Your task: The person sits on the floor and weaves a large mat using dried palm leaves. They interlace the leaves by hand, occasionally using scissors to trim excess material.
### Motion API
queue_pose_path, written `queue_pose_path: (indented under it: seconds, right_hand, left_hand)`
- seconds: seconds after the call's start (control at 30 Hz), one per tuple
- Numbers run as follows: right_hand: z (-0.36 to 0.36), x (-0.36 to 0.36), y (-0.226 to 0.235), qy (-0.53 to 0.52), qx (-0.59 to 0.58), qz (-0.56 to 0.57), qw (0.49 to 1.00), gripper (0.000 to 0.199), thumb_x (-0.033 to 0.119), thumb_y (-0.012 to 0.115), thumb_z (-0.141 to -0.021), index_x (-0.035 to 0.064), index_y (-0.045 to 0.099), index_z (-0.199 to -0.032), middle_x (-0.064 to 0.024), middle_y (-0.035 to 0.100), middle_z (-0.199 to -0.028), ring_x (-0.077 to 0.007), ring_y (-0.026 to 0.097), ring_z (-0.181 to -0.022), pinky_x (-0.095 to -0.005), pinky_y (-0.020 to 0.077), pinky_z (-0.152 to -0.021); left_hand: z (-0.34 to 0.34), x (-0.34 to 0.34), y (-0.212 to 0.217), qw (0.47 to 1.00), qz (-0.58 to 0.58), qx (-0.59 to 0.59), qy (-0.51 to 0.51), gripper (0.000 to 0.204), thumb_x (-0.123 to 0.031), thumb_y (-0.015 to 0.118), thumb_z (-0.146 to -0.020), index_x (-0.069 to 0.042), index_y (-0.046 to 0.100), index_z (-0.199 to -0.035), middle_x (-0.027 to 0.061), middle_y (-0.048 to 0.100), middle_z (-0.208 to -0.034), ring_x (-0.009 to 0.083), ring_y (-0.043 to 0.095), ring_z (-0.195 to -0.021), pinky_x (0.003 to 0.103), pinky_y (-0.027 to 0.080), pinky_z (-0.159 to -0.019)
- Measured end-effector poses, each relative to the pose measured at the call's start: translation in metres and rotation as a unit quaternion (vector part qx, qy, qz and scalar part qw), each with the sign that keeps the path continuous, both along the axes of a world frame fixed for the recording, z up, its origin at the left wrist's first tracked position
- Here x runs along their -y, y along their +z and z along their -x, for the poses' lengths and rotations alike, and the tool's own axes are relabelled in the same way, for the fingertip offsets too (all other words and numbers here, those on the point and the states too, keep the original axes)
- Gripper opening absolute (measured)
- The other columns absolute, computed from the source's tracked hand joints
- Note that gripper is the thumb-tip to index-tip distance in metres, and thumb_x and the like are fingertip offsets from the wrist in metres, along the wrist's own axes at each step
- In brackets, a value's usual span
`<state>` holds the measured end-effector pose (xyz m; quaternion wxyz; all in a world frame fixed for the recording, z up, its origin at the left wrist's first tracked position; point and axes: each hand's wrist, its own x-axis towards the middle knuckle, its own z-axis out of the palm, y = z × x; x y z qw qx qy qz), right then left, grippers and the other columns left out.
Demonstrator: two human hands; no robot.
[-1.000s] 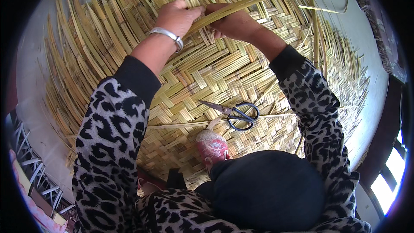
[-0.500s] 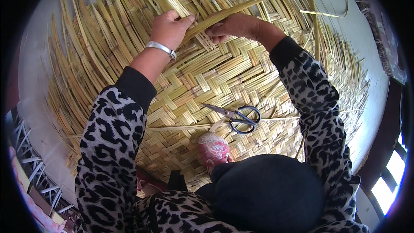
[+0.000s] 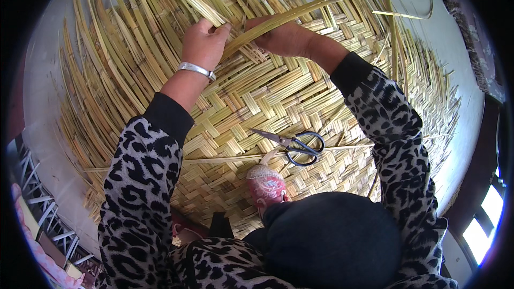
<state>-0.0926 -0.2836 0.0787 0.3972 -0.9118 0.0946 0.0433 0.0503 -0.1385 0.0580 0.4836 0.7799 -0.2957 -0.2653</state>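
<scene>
I observed the left hand (image 3: 203, 47), grip pinched tight on raised strips (image 3: 193, 0); the right hand's (image 3: 282, 38) grip, partly behind a long strip (image 3: 317, 4), I could not determine.

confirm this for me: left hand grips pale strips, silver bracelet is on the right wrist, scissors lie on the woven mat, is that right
Wrong side: the head view shows the silver bracelet on the left wrist. The left hand does grip pale strips, and scissors lie on the woven mat.
</scene>
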Motion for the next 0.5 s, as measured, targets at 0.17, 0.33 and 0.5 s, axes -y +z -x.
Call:
queue_pose_path:
  seconds: [0.17, 0.33, 0.5]
  right_hand:
    - [0.005, -0.003, 0.011, -0.013, -0.01, 0.071, 0.997, 0.011, 0.016, 0.058, -0.092, 0.0074, 0.058, -0.1, -0.0143, 0.063, -0.086, -0.0319, 0.063, -0.082, -0.0405, 0.0518, -0.074]
    - [0.004, -0.009, 0.011, -0.035, 0.009, 0.12, 0.992, 0.012, 0.014, 0.058, -0.09, 0.008, 0.057, -0.101, -0.0145, 0.063, -0.087, -0.0326, 0.064, -0.083, -0.0407, 0.0524, -0.074]
    - [0.008, -0.005, 0.007, -0.047, -0.026, 0.14, 0.989, 0.026, 0.021, 0.058, -0.089, 0.0128, 0.065, -0.113, -0.0135, 0.069, -0.097, -0.0309, 0.067, -0.092, -0.0409, 0.0546, -0.081]
  left_hand:
    - [0.005, 0.001, 0.004, 0.998, -0.016, 0.06, -0.001, 0.021, -0.018, 0.07, -0.084, 0.002, 0.067, -0.082, 0.0112, 0.066, -0.068, 0.016, 0.06, -0.057, 0.032, 0.048, -0.056]
    - [0.013, -0.005, 0.015, 0.999, 0.018, -0.041, -0.002, 0.017, -0.014, 0.067, -0.089, 0.0, 0.069, -0.099, 0.0048, 0.069, -0.086, 0.0103, 0.062, -0.075, 0.026, 0.049, -0.07]
    - [0.015, -0.012, 0.025, 0.996, 0.061, -0.058, -0.024, 0.018, -0.017, 0.07, -0.087, -0.002, 0.071, -0.098, 0.0029, 0.068, -0.079, 0.0091, 0.059, -0.069, 0.026, 0.047, -0.062]
